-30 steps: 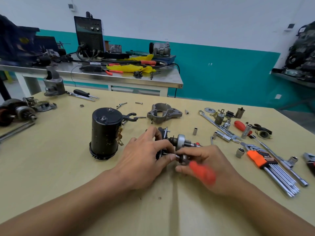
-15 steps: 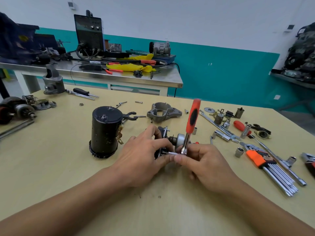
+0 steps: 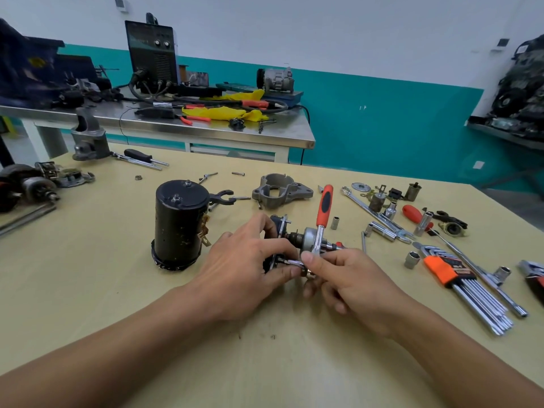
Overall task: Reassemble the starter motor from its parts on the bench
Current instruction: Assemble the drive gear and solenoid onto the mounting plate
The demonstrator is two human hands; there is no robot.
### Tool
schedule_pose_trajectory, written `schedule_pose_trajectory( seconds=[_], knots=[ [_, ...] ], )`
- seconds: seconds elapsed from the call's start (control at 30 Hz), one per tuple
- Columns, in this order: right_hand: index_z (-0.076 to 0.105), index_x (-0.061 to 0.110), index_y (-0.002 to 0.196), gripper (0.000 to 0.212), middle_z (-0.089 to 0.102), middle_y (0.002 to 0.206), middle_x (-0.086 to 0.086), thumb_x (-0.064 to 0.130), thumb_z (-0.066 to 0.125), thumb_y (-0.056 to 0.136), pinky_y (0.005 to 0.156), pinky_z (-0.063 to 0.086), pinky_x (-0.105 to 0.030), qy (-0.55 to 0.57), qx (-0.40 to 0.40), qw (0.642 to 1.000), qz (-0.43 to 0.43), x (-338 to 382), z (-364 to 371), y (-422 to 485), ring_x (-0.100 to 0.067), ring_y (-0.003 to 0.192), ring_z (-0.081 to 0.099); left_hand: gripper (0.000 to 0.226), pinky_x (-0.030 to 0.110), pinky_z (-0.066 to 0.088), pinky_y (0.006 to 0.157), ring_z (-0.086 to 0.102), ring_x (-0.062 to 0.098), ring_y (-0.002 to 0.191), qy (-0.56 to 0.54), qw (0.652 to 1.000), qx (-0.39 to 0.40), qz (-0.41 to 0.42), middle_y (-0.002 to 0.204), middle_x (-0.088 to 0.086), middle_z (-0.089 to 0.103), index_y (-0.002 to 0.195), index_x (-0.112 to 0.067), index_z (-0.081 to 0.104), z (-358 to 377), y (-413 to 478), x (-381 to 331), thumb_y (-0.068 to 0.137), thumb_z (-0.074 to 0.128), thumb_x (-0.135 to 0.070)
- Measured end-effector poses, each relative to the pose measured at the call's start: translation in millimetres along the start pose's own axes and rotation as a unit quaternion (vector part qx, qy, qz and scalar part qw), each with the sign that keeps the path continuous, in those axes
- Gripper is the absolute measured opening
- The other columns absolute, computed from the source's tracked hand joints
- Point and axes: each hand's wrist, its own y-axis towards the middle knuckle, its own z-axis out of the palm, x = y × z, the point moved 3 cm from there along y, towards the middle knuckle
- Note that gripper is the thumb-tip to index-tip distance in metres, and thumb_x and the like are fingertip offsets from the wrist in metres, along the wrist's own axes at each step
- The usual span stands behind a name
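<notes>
A small starter sub-assembly (image 3: 297, 238) with a black plate and a grey round part lies on the bench centre. My left hand (image 3: 247, 266) grips its left end. My right hand (image 3: 350, 278) pinches the head of a ratchet (image 3: 323, 213), whose orange-and-black handle stands up and away from me. A black cylindrical motor housing (image 3: 176, 222) stands upright to the left. A grey cast end housing (image 3: 279, 192) lies behind the assembly.
Sockets, spanners, a red screwdriver (image 3: 413, 213) and an orange-held hex key set (image 3: 459, 278) lie at the right. An armature and other parts (image 3: 32, 187) sit at the left edge. A steel table (image 3: 164, 125) with a welder stands behind.
The ratchet handle swung from low by my right wrist up to standing upright beyond my hands. Both hands stayed on the sub-assembly.
</notes>
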Motion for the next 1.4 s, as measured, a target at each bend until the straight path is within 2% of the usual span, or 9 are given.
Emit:
schedule_pose_trajectory(
  seconds=[0.23,0.37,0.57,0.83,0.93,1.03,1.17,1.3,1.4],
  knots=[
    [0.074,0.036,0.107,0.030,0.068,0.077,0.004,0.022,0.081,0.081,0.058,0.045,-0.028,-0.238,-0.029,0.938,-0.252,6,-9,-4,-0.010,0.064,0.053,0.027,0.014,0.023,0.066,0.042,-0.013,0.085,-0.014,1.000,-0.001,-0.015,0.104,-0.019,0.035,0.110,-0.050,0.066,0,1,-1,0.091,0.054,-0.064],
    [0.076,0.036,0.093,0.010,0.070,0.072,-0.004,0.037,0.077,0.083,0.048,0.044,-0.027,-0.096,-0.009,0.987,-0.130,3,-5,-6,-0.018,0.051,0.054,0.035,0.019,0.027,0.065,0.044,-0.009,0.086,-0.015,1.000,0.000,-0.015,0.105,-0.020,0.035,0.106,-0.048,0.064,0,1,0,0.087,0.048,-0.072],
    [0.070,0.013,0.074,0.048,0.070,0.064,-0.009,0.058,0.056,0.080,0.042,0.038,-0.017,-0.004,-0.014,1.000,0.007,1,3,1,-0.015,0.033,0.045,0.029,0.016,0.024,0.062,0.043,-0.009,0.081,-0.006,1.000,0.000,-0.009,0.105,-0.017,0.036,0.106,-0.046,0.063,-1,0,0,0.088,0.055,-0.066],
    [0.076,0.029,0.107,0.025,0.071,0.083,0.008,0.021,0.079,0.083,0.064,0.048,-0.022,-0.230,-0.023,0.937,-0.262,5,-10,-3,-0.004,0.073,0.061,0.028,0.015,0.022,0.063,0.043,-0.012,0.083,-0.010,1.000,0.000,-0.017,0.104,-0.019,0.035,0.105,-0.047,0.063,0,1,1,0.090,0.050,-0.066],
    [0.076,0.030,0.095,0.013,0.069,0.075,-0.002,0.037,0.074,0.085,0.055,0.048,-0.028,-0.132,-0.018,0.976,-0.170,2,-4,-4,-0.011,0.060,0.057,0.038,0.015,0.023,0.062,0.045,-0.009,0.083,-0.002,1.000,0.000,-0.017,0.104,-0.019,0.035,0.104,-0.044,0.062,0,1,1,0.086,0.045,-0.073],
    [0.068,0.017,0.073,0.048,0.069,0.061,-0.003,0.061,0.053,0.083,0.047,0.043,-0.024,-0.080,-0.039,0.995,-0.036,-2,2,0,-0.016,0.038,0.050,0.041,0.022,0.026,0.062,0.042,-0.010,0.083,0.018,1.000,0.003,-0.012,0.106,-0.018,0.034,0.103,-0.044,0.057,-1,0,0,0.081,0.046,-0.077],
    [0.063,0.014,0.072,0.047,0.069,0.062,-0.007,0.054,0.051,0.093,0.044,0.039,-0.018,-0.032,-0.032,0.999,0.025,-2,6,1,-0.015,0.034,0.045,0.040,0.029,0.027,0.066,0.038,-0.011,0.081,0.049,0.999,0.020,-0.008,0.108,-0.018,0.031,0.107,-0.044,0.054,1,0,-1,0.078,0.064,-0.071],
    [0.068,0.021,0.080,0.019,0.066,0.066,-0.005,0.035,0.068,0.092,0.049,0.046,-0.029,-0.135,-0.038,0.983,-0.122,-1,-4,1,-0.021,0.049,0.058,0.044,0.026,0.029,0.065,0.044,-0.001,0.082,0.041,0.999,0.011,-0.006,0.107,-0.019,0.033,0.108,-0.046,0.047,-1,1,-2,0.076,0.063,-0.073],
    [0.070,0.019,0.100,0.016,0.065,0.079,0.006,0.026,0.074,0.087,0.066,0.049,-0.033,-0.344,-0.061,0.897,-0.269,2,-11,1,-0.010,0.071,0.057,0.057,0.026,0.029,0.064,0.044,-0.003,0.081,0.029,1.000,-0.004,-0.010,0.105,-0.022,0.033,0.113,-0.047,0.038,0,1,-2,0.073,0.070,-0.072]
  ],
)
